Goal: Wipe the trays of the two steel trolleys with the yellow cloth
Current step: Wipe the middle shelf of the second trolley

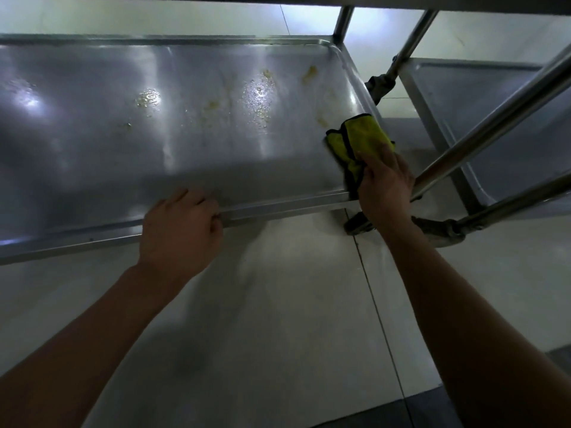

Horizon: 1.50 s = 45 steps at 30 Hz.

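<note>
The soft, light cloth (pixel 360 140) is bunched in the right hand (pixel 384 183) on the slick, stained tray (pixel 191 156), whose stiff rim is gripped by the left hand (pixel 180 230).

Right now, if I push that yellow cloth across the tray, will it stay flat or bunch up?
The yellow cloth already lies folded and limp under the right hand, so it probably bunches. The tray looks smooth and wet, so it likely glides easily.

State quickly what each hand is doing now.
Left hand: closed on the steel tray's front rim.
Right hand: holding the black-edged yellow cloth.
</note>
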Tool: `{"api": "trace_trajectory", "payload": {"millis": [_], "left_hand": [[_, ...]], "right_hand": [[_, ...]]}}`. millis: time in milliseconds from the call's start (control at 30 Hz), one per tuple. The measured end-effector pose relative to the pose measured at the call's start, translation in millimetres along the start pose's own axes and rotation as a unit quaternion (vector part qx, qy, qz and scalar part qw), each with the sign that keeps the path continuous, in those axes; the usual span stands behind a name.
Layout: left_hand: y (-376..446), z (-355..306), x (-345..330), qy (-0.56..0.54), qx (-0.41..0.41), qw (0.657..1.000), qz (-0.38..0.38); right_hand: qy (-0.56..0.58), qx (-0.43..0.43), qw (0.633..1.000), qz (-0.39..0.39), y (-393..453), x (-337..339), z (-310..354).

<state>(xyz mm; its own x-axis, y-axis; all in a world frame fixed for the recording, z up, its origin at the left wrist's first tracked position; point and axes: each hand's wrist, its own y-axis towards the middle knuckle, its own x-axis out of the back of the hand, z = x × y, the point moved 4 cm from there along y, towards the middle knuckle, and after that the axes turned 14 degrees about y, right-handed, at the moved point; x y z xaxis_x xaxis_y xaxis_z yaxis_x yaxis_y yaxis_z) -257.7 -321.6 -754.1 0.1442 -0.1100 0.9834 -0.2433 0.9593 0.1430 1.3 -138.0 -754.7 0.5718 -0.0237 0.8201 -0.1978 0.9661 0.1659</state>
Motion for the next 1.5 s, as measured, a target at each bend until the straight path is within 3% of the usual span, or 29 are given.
{"api": "trace_trajectory", "payload": {"millis": [200,300,467,800,1067,1500], "left_hand": [[-10,3,-1,-0.030,-0.035,0.999,-0.007],[-12,15,2,-0.046,-0.043,0.998,-0.011],[-13,65,2,-0.042,0.046,0.998,-0.013],[-18,84,-7,-0.069,0.059,0.995,-0.043],[0,79,-7,-0.039,0.048,0.997,-0.053],[57,8,-4,-0.020,-0.017,1.000,0.007]], "right_hand": [[0.011,-0.023,0.999,0.029,0,-27,32],[0.010,0.015,0.999,0.048,-10,-50,68],[0.026,0.064,0.995,0.073,-30,-93,129],[0.061,0.205,0.963,0.166,-46,-163,232],[0.116,0.217,0.952,0.180,-17,-159,209],[0.070,0.084,0.990,0.090,49,-85,97]]}}
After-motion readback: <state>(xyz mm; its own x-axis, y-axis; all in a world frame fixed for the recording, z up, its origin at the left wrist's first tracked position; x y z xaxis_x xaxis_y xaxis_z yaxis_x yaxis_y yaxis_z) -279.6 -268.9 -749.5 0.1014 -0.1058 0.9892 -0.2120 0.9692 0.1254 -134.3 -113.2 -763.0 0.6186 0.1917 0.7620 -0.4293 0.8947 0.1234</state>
